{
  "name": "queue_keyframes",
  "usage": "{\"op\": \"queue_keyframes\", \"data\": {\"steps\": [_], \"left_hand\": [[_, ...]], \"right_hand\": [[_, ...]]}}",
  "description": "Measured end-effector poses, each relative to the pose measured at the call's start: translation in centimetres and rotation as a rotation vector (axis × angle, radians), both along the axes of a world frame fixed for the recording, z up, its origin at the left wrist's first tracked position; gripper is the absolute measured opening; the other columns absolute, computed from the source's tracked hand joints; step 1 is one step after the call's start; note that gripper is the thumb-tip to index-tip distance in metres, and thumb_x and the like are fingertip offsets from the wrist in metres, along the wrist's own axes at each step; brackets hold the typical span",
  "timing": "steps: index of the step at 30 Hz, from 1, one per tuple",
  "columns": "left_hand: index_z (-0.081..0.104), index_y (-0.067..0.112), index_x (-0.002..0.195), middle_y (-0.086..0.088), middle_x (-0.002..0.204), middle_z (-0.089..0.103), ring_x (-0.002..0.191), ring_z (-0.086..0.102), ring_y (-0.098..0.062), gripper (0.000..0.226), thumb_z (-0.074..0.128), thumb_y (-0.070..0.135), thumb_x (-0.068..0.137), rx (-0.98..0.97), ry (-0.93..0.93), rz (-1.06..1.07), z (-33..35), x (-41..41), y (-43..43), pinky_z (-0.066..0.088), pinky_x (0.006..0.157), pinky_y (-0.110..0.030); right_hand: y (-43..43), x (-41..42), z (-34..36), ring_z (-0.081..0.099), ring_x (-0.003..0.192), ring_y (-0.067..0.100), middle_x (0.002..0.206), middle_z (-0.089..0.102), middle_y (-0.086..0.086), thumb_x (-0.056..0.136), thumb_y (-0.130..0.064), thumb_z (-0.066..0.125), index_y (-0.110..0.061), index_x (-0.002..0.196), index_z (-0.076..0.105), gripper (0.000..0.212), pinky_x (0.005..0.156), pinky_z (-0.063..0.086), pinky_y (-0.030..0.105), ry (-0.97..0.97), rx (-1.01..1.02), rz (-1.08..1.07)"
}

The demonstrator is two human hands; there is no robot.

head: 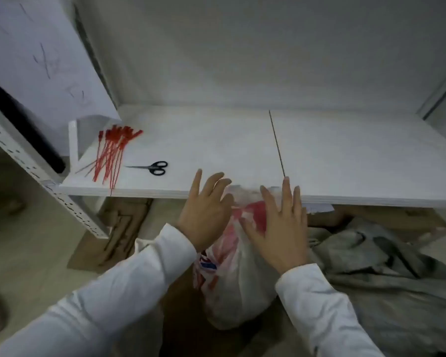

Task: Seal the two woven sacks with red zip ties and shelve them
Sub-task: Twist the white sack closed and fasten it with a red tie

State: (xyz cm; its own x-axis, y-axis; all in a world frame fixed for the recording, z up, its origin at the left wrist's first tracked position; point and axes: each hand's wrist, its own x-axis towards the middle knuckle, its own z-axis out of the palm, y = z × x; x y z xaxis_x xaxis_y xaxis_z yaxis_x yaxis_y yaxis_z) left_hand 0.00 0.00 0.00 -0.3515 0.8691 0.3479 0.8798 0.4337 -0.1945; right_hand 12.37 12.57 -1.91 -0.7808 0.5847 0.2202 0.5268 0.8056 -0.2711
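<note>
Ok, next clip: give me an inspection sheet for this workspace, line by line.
Surface: white shelf board, with a seam running front to back.
Job's things: red zip ties bundled at the board's left end; white sack with red print standing below the board's front edge, no tie seen on it.
Clutter: black-handled scissors beside the ties; grey fabric heap right of the sack, possibly the second sack.
Grippers: left hand and right hand, fingers straight, resting on either side of the sack's top.
Cables: nothing seen.
Surroundings: perforated upright at left, cardboard under the shelf, pale wall behind.
</note>
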Motion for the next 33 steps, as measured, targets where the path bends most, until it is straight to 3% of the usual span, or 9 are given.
{"op": "queue_keyframes", "data": {"steps": [3, 6, 10, 14, 19, 24, 28, 30, 33], "left_hand": [[0.071, 0.013, 0.088, -0.015, 0.124, 0.061, 0.123, 0.053, -0.037, 0.025, 0.079, 0.028, 0.07, 0.005, -0.046, 0.029, -5.4, 0.6, -0.8, 0.038, 0.1, -0.064], [0.069, 0.012, 0.089, -0.018, 0.126, 0.059, 0.123, 0.052, -0.038, 0.027, 0.078, 0.027, 0.069, 0.014, -0.078, -0.002, -9.7, 2.7, -3.1, 0.038, 0.101, -0.062], [0.065, 0.011, 0.106, -0.019, 0.132, 0.054, 0.127, 0.046, -0.038, 0.042, 0.054, 0.04, 0.078, 0.136, -0.108, -0.062, -9.7, 4.6, -6.2, 0.036, 0.105, -0.055], [0.062, 0.013, 0.11, -0.012, 0.124, 0.057, 0.119, 0.05, -0.035, 0.059, 0.049, 0.054, 0.069, 0.236, -0.182, -0.004, -9.4, 5.2, -8.8, 0.041, 0.098, -0.046], [0.058, 0.025, 0.112, 0.0, 0.113, 0.058, 0.104, 0.057, -0.022, 0.068, 0.061, 0.07, 0.061, 0.174, -0.661, 0.039, -9.3, 4.4, -10.1, 0.049, 0.085, -0.037], [0.063, 0.017, 0.079, 0.0, 0.082, 0.063, 0.084, 0.063, -0.024, 0.004, 0.062, 0.016, 0.082, 0.228, -0.65, -0.057, -10.7, 3.6, -8.4, 0.036, 0.064, -0.021], [0.049, 0.023, 0.057, 0.008, 0.063, 0.054, 0.063, 0.054, -0.013, 0.029, 0.051, -0.003, 0.068, 0.381, -0.822, -0.166, -11.1, 2.5, -8.2, 0.038, 0.056, -0.021], [0.048, 0.016, 0.053, 0.006, 0.056, 0.051, 0.055, 0.047, -0.012, 0.026, 0.048, -0.007, 0.064, 0.409, -0.828, -0.285, -10.3, 2.6, -8.3, 0.035, 0.053, -0.025], [0.058, -0.003, 0.059, -0.012, 0.063, 0.061, 0.061, 0.057, -0.029, 0.016, 0.049, -0.014, 0.065, 0.422, -0.86, -0.414, -9.7, 2.0, -8.5, 0.045, 0.057, -0.037]], "right_hand": [[-0.7, -0.9, -5.9, 0.014, 0.145, 0.036, 0.157, 0.02, 0.011, 0.075, -0.078, 0.042, -0.028, 0.142, 0.03, 0.085, 0.11, 0.029, 0.055, -0.156, 0.0, -0.028], [-2.0, 0.2, -9.6, 0.044, 0.123, 0.032, 0.121, 0.058, 0.01, 0.079, -0.043, 0.063, -0.022, 0.133, 0.044, 0.061, 0.088, 0.046, 0.044, -0.072, -0.021, -0.013], [-4.2, 1.4, -8.8, 0.061, 0.086, 0.036, 0.088, 0.068, 0.015, 0.08, -0.011, 0.057, -0.016, 0.113, 0.06, 0.033, 0.063, 0.04, 0.03, 0.218, -0.143, -0.013], [-8.8, 4.1, -8.7, 0.052, 0.057, 0.017, 0.06, 0.059, 0.006, 0.077, -0.002, 0.054, -0.015, 0.079, 0.062, 0.015, 0.054, 0.037, 0.027, 0.488, -0.355, 0.174], [-11.2, 4.5, -6.7, 0.059, 0.065, 0.005, 0.068, 0.064, -0.007, 0.075, 0.007, 0.065, -0.021, 0.076, 0.066, 0.029, 0.061, 0.043, 0.014, 0.567, -0.511, 0.355], [-9.9, 4.9, -4.5, 0.07, 0.089, 0.017, 0.091, 0.074, 0.004, 0.079, -0.012, 0.074, -0.016, 0.093, 0.072, 0.015, 0.079, 0.055, 0.028, 0.528, -0.854, 0.561], [-6.1, 3.6, -5.0, 0.063, 0.086, 0.02, 0.092, 0.066, 0.006, 0.087, -0.012, 0.062, -0.01, 0.098, 0.066, 0.013, 0.081, 0.053, 0.046, 0.934, -0.994, 0.089], [-4.5, 2.8, -5.9, 0.06, 0.1, 0.016, 0.111, 0.06, 0.002, 0.083, -0.008, 0.067, -0.014, 0.116, 0.059, 0.035, 0.097, 0.05, 0.045, 0.847, -0.898, -0.06], [-3.0, 1.9, -7.4, 0.057, 0.117, 0.014, 0.132, 0.054, -0.003, 0.07, -0.024, 0.081, -0.019, 0.146, 0.032, 0.09, 0.104, 0.045, 0.04, 0.573, -1.127, -0.049]]}}
